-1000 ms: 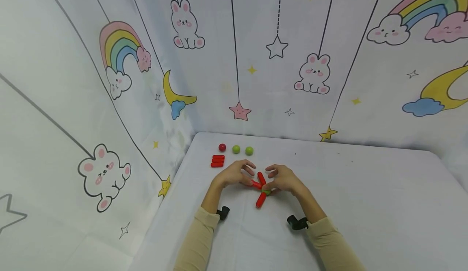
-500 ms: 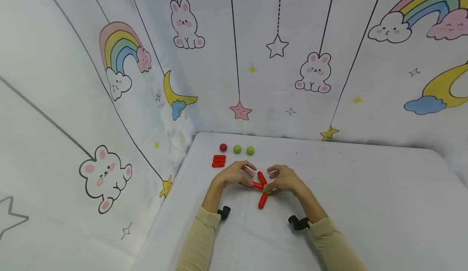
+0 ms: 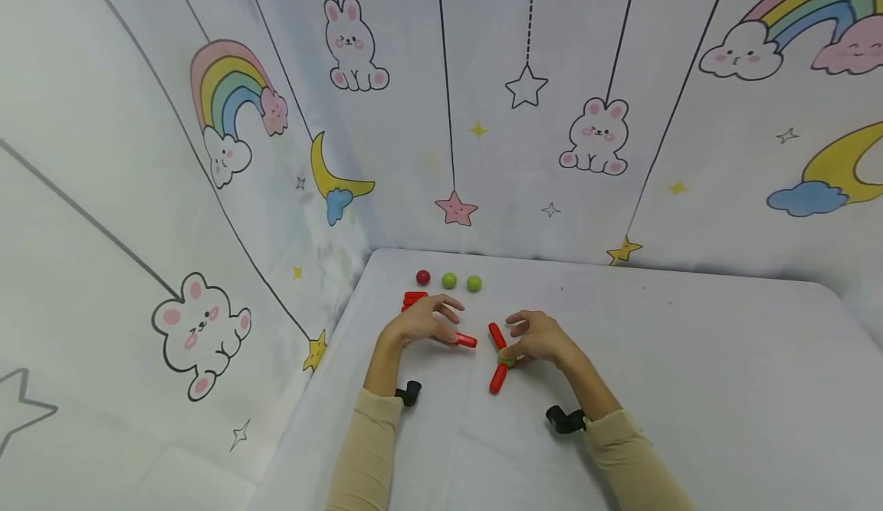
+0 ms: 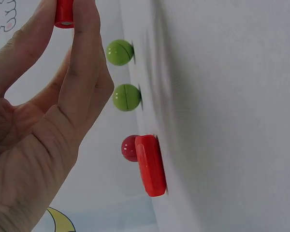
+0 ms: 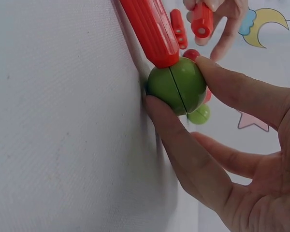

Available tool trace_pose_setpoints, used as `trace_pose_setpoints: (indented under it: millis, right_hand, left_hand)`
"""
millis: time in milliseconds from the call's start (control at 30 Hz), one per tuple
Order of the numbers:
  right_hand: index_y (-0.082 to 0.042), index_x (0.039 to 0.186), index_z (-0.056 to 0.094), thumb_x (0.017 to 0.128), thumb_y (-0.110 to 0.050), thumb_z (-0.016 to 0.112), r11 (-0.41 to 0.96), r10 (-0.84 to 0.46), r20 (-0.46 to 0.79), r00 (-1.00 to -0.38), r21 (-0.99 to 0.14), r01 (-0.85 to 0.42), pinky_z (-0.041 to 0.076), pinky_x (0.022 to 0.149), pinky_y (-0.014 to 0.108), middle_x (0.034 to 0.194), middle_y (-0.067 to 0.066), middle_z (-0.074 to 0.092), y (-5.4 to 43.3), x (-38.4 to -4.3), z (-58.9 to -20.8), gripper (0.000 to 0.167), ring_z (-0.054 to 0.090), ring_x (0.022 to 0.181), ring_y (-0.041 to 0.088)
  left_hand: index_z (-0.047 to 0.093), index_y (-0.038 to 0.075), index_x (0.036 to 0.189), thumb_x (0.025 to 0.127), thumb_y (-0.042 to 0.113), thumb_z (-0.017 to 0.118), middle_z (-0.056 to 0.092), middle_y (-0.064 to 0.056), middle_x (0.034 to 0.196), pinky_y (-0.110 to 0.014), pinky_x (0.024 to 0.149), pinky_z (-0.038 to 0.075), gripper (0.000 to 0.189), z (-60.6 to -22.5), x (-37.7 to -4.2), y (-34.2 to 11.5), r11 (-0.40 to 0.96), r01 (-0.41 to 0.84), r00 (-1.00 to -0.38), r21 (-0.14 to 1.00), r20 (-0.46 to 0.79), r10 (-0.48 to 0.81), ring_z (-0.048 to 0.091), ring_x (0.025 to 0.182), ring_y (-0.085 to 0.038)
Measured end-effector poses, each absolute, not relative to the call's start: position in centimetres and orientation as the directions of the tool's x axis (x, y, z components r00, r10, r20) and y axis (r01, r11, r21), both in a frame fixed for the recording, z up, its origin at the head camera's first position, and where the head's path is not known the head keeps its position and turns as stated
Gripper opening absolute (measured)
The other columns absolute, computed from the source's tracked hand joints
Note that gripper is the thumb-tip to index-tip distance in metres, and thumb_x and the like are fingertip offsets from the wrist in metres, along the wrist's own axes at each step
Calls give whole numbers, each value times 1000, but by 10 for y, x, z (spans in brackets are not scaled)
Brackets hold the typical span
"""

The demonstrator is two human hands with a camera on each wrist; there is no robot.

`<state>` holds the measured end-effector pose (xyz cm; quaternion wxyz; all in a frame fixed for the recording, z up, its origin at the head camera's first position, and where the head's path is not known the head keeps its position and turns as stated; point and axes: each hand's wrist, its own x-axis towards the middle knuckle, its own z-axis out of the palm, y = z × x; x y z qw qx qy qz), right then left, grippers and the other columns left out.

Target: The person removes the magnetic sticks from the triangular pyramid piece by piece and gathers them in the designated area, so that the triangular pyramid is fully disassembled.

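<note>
In the head view my left hand (image 3: 421, 323) pinches a red rod (image 3: 466, 340) by one end, its other end pointing toward my right hand (image 3: 539, 337). The left wrist view shows a pale disc in the tip of this red rod (image 4: 64, 15). Between thumb and finger, my right hand holds a green ball (image 5: 176, 87) low over the cloth. A ribbed red rod (image 5: 152, 31) meets the ball's side in the right wrist view. From the head, one red rod (image 3: 497, 335) extends away behind the ball and another red rod (image 3: 498, 379) toward me.
At the far left of the white-covered table (image 3: 690, 388) stand a dark red ball (image 3: 423, 276), a green ball (image 3: 449, 280) and another green ball (image 3: 474, 283) in a row. Several red rods (image 3: 415, 296) lie side by side, partly behind my left hand. A patterned fabric wall (image 3: 407, 151) borders the table.
My left hand has drawn its red rod away from the green ball, to the left, leaving a gap. My right hand stays on the ball; the two other rods beside it keep their places.
</note>
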<state>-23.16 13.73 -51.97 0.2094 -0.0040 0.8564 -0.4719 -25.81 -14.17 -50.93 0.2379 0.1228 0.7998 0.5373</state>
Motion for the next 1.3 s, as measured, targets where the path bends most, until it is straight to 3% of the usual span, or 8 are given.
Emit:
trace_pose_setpoints:
  millis: [500, 767, 1033, 1300]
  right_hand:
    - [-3, 138, 62, 73, -6, 94, 535, -207, -349, -914, -822, 193, 63, 70, 36, 123, 18, 65, 136, -232, -520, 73, 68, 87, 24]
    - [-1, 138, 61, 73, -3, 94, 513, -222, -346, -912, -836, 193, 63, 70, 37, 125, 20, 64, 136, -230, -518, 73, 68, 88, 26]
    - [-1, 138, 61, 73, -4, 94, 521, -219, -342, -914, -833, 187, 63, 70, 37, 124, 19, 64, 137, -230, -518, 72, 68, 88, 25]
    - [-1, 138, 61, 74, -6, 94, 539, -218, -343, -914, -823, 180, 63, 71, 37, 123, 18, 65, 138, -230, -518, 72, 68, 89, 25]
  left_hand:
    - [58, 0, 140, 84, 2, 83, 63, -26, 128, -35, 82, 62, 61, -511, -261, -159, 362, -87, -892, 928, -234, 386, 70, 91, -25]
    - [59, 0, 140, 85, 2, 80, 66, -24, 127, -32, 84, 58, 59, -515, -264, -175, 400, -20, -924, 916, -170, 343, 63, 109, -33]
    - [59, 0, 141, 84, 0, 80, 63, -24, 129, -32, 84, 56, 61, -516, -264, -190, 377, -64, -946, 924, -176, 272, 63, 105, -28]
    - [62, 3, 137, 85, 2, 81, 62, -21, 127, -35, 86, 56, 55, -519, -261, -201, 383, -121, -968, 916, -194, 157, 59, 111, -32]
